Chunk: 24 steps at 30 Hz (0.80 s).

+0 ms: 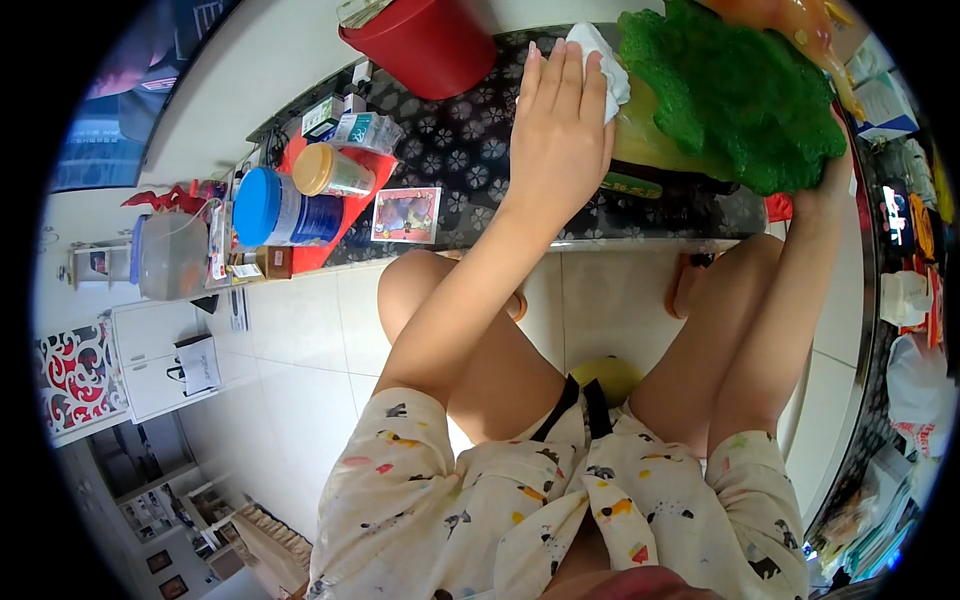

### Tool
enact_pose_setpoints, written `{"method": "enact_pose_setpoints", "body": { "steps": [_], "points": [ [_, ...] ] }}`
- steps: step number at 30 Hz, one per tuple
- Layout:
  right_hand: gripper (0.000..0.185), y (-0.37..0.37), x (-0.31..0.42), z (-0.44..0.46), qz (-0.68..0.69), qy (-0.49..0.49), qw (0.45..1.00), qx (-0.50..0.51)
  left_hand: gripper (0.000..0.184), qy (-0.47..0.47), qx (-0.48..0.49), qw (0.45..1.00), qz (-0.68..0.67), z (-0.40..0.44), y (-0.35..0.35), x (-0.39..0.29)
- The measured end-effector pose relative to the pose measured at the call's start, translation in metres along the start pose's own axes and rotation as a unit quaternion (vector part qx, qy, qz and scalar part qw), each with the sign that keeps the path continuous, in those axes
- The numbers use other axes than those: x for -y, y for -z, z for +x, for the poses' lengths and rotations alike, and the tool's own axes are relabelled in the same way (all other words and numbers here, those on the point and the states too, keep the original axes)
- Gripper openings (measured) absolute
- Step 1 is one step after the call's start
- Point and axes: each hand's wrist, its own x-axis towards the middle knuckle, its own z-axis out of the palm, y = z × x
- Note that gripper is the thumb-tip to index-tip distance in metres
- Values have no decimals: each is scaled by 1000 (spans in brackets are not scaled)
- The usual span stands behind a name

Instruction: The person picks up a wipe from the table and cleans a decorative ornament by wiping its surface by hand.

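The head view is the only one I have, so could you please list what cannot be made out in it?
In the head view:
- Right hand: fingers mostly hidden by the green ornament.
- Left hand: palm hidden by the back of the hand, as is part of the white cloth.
- Orange piece: cut off by the top edge.
- Card: its details are too small.

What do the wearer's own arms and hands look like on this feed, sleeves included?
Both arms are bare below short, loose cream sleeves printed with small animals and red, orange and black motifs. The left hand has no glove, ring or watch in view. The right hand is partly hidden; its wrist shows no watch.
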Motion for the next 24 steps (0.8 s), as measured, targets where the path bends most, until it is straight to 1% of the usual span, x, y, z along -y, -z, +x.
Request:
{"method": "enact_pose_setpoints", "body": {
  "steps": [3,4,7,8,9,11,12,15,17,20,21,22,23,24],
  "points": [
    [34,1,0,1,2,-11,1000,17,50,-6,12,999,-38,-4,0,-6],
    [34,0,0,0,0,-8,1000,8,51,-12,19,998,-55,-5,1,-10],
    [33,-4,0,-1,-5,3,1000,-17,56,-68,68,994,-52,-21,-10,-25],
    [33,-4,0,-2,-8,7,1000,-24,52,-63,57,996,-23,-25,-15,-29],
    [33,-5,-1,-2,-11,10,999,-30,50,-59,50,997,-21,-25,-15,-31],
    [33,0,-1,1,-3,7,1000,-4,47,-53,36,998,-17,-23,-14,-33],
    [32,0,0,1,0,6,1000,9,48,-58,39,997,-14,-24,-13,-33],
    [32,-2,0,1,1,-3,999,-35,50,-65,53,996,-24,-28,-8,-36],
    [32,-6,-1,-2,2,-6,999,-37,51,-55,68,995,-48,-27,1,-38],
    [32,-6,0,-2,2,0,999,-32,25,-34,27,990,-135,-25,11,-36],
    [32,-6,-1,-2,1,2,1000,-28,21,52,47,974,-214,-24,16,-34],
    [32,-6,-1,-2,-1,4,1000,-31,18,137,66,945,-290,-23,22,-32],
    [32,-6,-1,-2,-3,6,999,-34,19,219,85,902,-362,-21,29,-29],
    [32,-7,-1,-3,-5,8,999,-38,31,356,131,830,-410,-16,42,-21]
  ]
}}
